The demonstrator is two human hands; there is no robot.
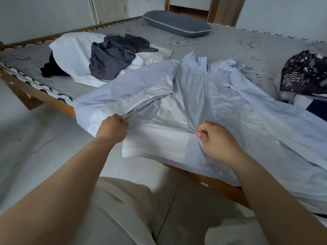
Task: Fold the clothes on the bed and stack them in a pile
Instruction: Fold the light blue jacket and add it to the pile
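A pale blue zip jacket (pixel 221 103) lies spread across the near side of the bed (pixel 221 38), collar away from me, its hem hanging over the wooden edge. My left hand (pixel 113 128) pinches the jacket's left side near the sleeve seam. My right hand (pixel 217 140) grips the fabric by the zip near the hem. The left sleeve (pixel 123 96) stretches out to the left, past the bed's edge. A heap of unfolded clothes sits at the back left: a white garment (pixel 70 50), a dark grey one (pixel 111 59) on top and a black one (pixel 51 69).
A grey pillow (pixel 177 23) lies at the head of the bed. A dark patterned garment (pixel 304 73) is bunched at the right edge. The wooden bed frame (pixel 212 181) runs in front of my legs. Pale floor tiles (pixel 35 138) lie to the left.
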